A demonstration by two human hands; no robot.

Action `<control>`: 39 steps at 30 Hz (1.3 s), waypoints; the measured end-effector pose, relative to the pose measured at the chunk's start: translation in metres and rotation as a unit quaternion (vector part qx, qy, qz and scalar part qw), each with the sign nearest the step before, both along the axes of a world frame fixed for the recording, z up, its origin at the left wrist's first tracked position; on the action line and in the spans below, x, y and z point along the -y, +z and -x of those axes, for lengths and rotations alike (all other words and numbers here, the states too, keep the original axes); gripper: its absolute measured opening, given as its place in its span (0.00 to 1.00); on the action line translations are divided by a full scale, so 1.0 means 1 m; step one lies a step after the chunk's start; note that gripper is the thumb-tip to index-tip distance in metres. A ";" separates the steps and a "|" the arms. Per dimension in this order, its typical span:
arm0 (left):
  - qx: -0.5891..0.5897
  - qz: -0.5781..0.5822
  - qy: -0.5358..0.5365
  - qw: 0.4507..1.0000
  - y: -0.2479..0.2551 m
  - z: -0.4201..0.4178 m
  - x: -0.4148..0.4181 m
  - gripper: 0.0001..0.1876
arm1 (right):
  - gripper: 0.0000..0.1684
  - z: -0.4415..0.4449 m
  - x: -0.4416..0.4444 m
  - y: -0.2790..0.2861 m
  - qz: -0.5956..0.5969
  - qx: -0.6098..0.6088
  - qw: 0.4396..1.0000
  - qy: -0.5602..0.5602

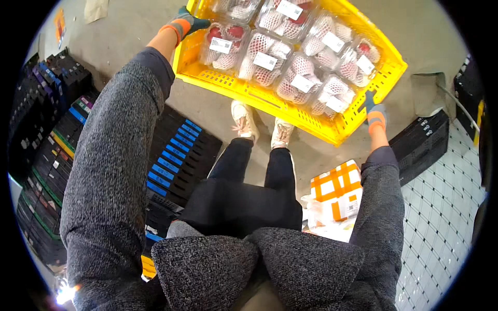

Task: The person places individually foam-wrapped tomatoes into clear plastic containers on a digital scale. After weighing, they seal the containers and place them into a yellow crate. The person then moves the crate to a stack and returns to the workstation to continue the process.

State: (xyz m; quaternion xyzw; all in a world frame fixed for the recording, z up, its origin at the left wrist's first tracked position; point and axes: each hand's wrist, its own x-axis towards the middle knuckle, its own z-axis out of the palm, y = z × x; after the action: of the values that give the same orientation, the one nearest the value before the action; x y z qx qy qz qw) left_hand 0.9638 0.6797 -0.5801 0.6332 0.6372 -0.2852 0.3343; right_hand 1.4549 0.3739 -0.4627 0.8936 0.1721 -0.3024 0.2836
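A yellow plastic crate (pixel 256 102) spans the upper middle of the head view, tilted with its right end lower in the picture. In it lie several clear plastic clamshell boxes (pixel 224 58) of red fruit in white foam nets, each with a printed label. My left hand (pixel 186 24), in a grey, orange and dark green glove, grips the crate's left end wall. At its right end, my right hand (pixel 374 110), gloved alike, holds the wall; its fingers are partly hidden.
Stacked black crates (pixel 186 155) with blue labels stand left of my legs, with more stacks (pixel 46 155) at the far left. A white box with orange tape (pixel 336 190) sits at lower right. Beyond it are a black crate (pixel 424 144), a metal dustpan-like scoop (pixel 428 93) and a white lattice-patterned surface (pixel 435 206).
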 end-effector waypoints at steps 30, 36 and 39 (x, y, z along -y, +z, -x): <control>0.003 0.146 0.690 0.709 0.403 0.080 0.795 0.14 | 0.16 0.161 -0.056 0.197 -0.036 -0.511 0.708 0.486; 0.044 0.090 0.956 0.277 0.426 -0.082 0.869 0.17 | 0.22 0.223 -0.066 0.183 0.101 -0.381 0.531 0.750; 0.173 0.036 0.966 0.189 0.383 -0.077 0.892 0.13 | 0.18 0.296 -0.054 0.182 0.077 -0.512 0.744 0.422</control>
State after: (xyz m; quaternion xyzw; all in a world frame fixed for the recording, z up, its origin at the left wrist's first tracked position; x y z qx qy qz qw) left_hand 1.0405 -0.2123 -0.1972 -0.4583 0.6638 0.3562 0.4716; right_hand 1.1590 0.4279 -0.2811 0.4156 0.6270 -0.5764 0.3193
